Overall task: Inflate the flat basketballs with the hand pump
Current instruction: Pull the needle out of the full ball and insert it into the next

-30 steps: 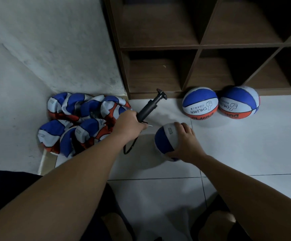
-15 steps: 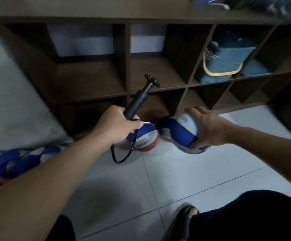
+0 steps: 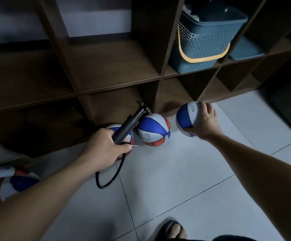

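Note:
My left hand [image 3: 104, 148] grips the black hand pump [image 3: 129, 124] by its barrel, handle pointing up to the right. Its hose [image 3: 110, 178] loops down and the needle [image 3: 134, 145] sticks out by my fingers. My right hand [image 3: 204, 121] holds a round blue-and-white basketball [image 3: 186, 117] just above the floor, right of the pump. Two inflated blue, white and orange balls sit against the shelf base: one [image 3: 154, 132] in the middle, another [image 3: 117, 129] mostly hidden behind my left hand. Flat basketballs [image 3: 5, 183] lie blurred at the lower left.
A dark wooden cubby shelf [image 3: 117, 84] runs across the back. A blue plastic basket with a yellow handle [image 3: 205, 39] stands in one cubby. White floor tiles [image 3: 176, 180] lie in front. A sandalled foot [image 3: 174, 230] shows at the bottom edge.
My right hand has carried the ball from the floor by the flat pile rightward, past the two inflated balls. My left hand followed with the pump, and my view swung right.

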Demonstrator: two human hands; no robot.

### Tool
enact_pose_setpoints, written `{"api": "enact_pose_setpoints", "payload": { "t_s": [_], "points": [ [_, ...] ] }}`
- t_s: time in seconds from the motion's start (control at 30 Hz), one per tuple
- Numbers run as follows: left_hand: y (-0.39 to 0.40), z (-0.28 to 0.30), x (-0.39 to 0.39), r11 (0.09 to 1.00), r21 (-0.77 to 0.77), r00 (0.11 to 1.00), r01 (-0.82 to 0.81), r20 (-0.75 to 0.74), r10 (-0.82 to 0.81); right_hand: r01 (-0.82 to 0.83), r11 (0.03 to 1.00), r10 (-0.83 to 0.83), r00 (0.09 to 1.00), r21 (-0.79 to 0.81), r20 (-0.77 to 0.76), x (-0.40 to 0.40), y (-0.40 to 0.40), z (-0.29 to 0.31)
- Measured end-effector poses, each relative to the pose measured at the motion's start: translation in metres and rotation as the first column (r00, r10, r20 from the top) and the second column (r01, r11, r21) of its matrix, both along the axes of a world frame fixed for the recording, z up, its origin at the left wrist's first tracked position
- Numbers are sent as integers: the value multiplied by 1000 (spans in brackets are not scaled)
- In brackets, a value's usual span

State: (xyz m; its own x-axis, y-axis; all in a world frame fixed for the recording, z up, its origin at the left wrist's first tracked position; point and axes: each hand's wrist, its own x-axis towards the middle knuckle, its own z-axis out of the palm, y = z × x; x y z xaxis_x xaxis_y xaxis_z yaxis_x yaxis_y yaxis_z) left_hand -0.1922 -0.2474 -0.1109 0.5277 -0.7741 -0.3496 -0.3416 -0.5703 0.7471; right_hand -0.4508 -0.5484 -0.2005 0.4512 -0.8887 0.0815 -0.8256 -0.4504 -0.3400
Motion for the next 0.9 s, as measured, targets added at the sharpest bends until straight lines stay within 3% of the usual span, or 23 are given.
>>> {"api": "enact_pose_setpoints", "payload": {
  "t_s": [0.2,0.3,0.53,0.67,0.8,0.9],
  "points": [
    [-3,-20,-16,993,115,999,26,27,-30,-61,997,64,997,53,-52,16,-30,-66],
    [1,-21,-12,985,169,998,31,57,-41,-95,993,96,995,69,-2,17,-36,-78],
    [11,-5,3,991,131,993,-36,114,21,-55,995,61,996,84,-70,16,-40,-57],
    [39,27,22,992,118,990,-42,135,26,-87,993,81,994,79,77,26,0,-14],
    [94,68,53,990,131,988,-56,147,37,-347,923,347,937,164,33,57,85,35],
    [156,92,91,985,137,988,-104,132,86,-572,784,594,804,240,-24,108,147,82]
  ]
}}
